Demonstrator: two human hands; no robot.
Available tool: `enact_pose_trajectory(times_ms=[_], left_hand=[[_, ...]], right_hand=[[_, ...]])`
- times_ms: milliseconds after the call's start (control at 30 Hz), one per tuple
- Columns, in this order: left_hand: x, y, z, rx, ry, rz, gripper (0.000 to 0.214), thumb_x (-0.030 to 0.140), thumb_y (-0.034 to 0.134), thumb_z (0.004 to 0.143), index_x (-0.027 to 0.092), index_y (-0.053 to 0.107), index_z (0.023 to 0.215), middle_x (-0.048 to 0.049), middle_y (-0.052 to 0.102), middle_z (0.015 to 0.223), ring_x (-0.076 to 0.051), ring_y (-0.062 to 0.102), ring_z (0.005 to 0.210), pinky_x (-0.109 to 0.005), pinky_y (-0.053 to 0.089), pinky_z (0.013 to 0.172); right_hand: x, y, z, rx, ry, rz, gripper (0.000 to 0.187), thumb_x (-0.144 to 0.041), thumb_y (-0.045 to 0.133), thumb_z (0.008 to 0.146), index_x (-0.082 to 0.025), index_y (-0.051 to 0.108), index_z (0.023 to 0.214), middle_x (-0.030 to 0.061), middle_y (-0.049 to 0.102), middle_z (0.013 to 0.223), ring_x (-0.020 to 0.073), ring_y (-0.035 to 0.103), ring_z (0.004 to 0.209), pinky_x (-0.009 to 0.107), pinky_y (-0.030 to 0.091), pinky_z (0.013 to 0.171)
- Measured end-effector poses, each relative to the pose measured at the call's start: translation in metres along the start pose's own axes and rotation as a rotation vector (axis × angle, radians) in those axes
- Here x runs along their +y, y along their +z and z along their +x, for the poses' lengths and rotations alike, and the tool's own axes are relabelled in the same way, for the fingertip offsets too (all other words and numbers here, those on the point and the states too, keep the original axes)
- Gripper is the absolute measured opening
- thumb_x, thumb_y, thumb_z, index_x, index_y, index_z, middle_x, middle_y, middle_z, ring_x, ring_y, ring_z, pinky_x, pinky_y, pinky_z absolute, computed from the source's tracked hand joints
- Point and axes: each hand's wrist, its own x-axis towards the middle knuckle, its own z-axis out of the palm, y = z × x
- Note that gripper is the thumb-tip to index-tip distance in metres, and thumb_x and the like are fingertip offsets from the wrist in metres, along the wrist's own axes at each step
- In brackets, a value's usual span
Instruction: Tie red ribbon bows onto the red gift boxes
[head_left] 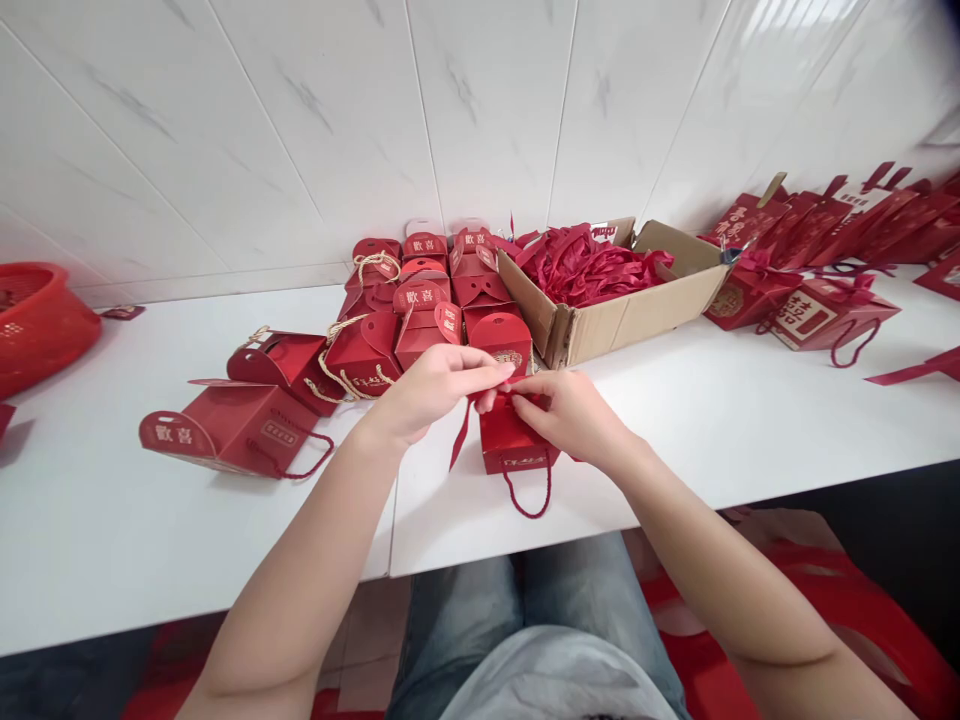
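A small red gift box (517, 440) with a dark red cord handle stands on the white table in front of me. Over its top, my left hand (457, 383) and my right hand (551, 402) meet with pinched fingers on a red ribbon (460, 440). One ribbon end hangs down at the box's left side. The part of the ribbon between my fingertips is mostly hidden, so I cannot tell whether it is knotted.
Behind the box, several red boxes (424, 310) stand grouped near the wall. A cardboard box (637, 325) holds a heap of red ribbons (592, 265). Two boxes lie at left, one a tilted box (240, 425). A red basket (45, 340) is far left; more gift boxes (832, 310) stand right.
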Motion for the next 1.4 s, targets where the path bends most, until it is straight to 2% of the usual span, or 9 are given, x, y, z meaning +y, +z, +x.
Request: enact_pose_trajectory(times_ms=[167,300,400,600,733,933,1133,1267,1400], left_hand=[[0.011,0.008,0.027,-0.059,0.035,-0.083,0.026,0.042,0.064,0.080,0.016,0.068,0.080,-0.0028,0.065,0.073,-0.016,0.061,0.071,-0.031,0.049,0.072],[0.001,0.000,0.040,0.124,0.146,-0.239,0.039,0.051,0.057,0.083,0.023,0.063,0.108,-0.0031,0.065,0.103,-0.015,0.064,0.084,-0.028,0.048,0.077],[-0.015,-0.008,0.037,0.242,0.138,-0.142,0.039,0.056,0.052,0.085,0.020,0.062,0.097,-0.0040,0.064,0.103,-0.015,0.063,0.088,-0.027,0.047,0.075],[-0.040,-0.004,0.014,0.023,0.195,0.252,0.022,0.038,0.070,0.076,0.018,0.063,0.083,-0.0049,0.066,0.093,-0.019,0.060,0.091,-0.033,0.046,0.085],[-0.049,0.008,0.009,0.101,0.181,0.154,0.023,0.034,0.064,0.080,0.018,0.051,0.070,-0.0073,0.067,0.100,-0.021,0.062,0.098,-0.037,0.046,0.091],[-0.060,0.012,0.007,0.110,0.213,0.017,0.019,0.030,0.065,0.081,0.018,0.050,0.076,-0.0099,0.066,0.107,-0.021,0.060,0.111,-0.040,0.043,0.100],[-0.064,0.011,0.007,0.141,0.215,0.057,0.035,0.028,0.077,0.069,0.019,0.059,0.097,-0.0062,0.066,0.105,-0.020,0.063,0.099,-0.034,0.048,0.093],[-0.066,0.015,0.008,0.175,0.196,0.022,0.030,0.030,0.077,0.069,0.017,0.064,0.092,-0.0060,0.069,0.095,-0.019,0.065,0.091,-0.032,0.050,0.088],[-0.070,0.017,0.008,0.195,0.173,-0.023,0.028,0.032,0.077,0.070,0.016,0.063,0.089,-0.0054,0.070,0.087,-0.018,0.065,0.084,-0.030,0.050,0.080]], right_hand=[[0.007,0.000,-0.004,0.037,-0.037,0.045,0.029,-0.033,0.057,0.086,-0.018,0.060,0.061,0.0009,0.058,0.060,0.0125,0.046,0.054,0.026,0.034,0.056],[0.012,0.006,-0.002,0.059,-0.028,0.091,0.033,-0.032,0.053,0.088,-0.018,0.054,0.058,-0.0002,0.053,0.058,0.0118,0.043,0.054,0.026,0.034,0.056],[0.015,0.008,0.000,0.063,-0.024,0.120,0.035,-0.035,0.051,0.088,-0.018,0.052,0.057,-0.0005,0.051,0.057,0.0117,0.042,0.054,0.025,0.033,0.056],[0.019,0.011,0.000,0.072,0.004,0.208,0.028,-0.037,0.053,0.086,-0.019,0.051,0.064,-0.0004,0.053,0.059,0.0121,0.043,0.054,0.026,0.033,0.055],[0.020,0.018,-0.004,0.217,0.095,0.364,0.029,-0.037,0.062,0.078,-0.024,0.038,0.085,-0.0037,0.061,0.066,0.0110,0.042,0.048,0.025,0.035,0.052],[0.021,0.025,-0.007,0.273,0.034,0.359,0.029,-0.034,0.062,0.080,-0.024,0.035,0.083,-0.0029,0.059,0.071,0.0121,0.049,0.056,0.025,0.038,0.056],[0.025,0.020,-0.005,0.206,-0.003,0.389,0.028,-0.033,0.064,0.080,-0.023,0.037,0.078,-0.0041,0.057,0.066,0.0124,0.051,0.058,0.025,0.039,0.058],[0.026,0.019,-0.004,0.168,-0.036,0.453,0.027,-0.032,0.062,0.083,-0.023,0.037,0.080,-0.0030,0.063,0.067,0.0144,0.059,0.063,0.026,0.044,0.062],[0.028,0.026,-0.005,0.300,-0.104,0.373,0.019,-0.031,0.063,0.083,-0.023,0.046,0.084,-0.0025,0.067,0.064,0.0127,0.054,0.054,0.026,0.042,0.057]])
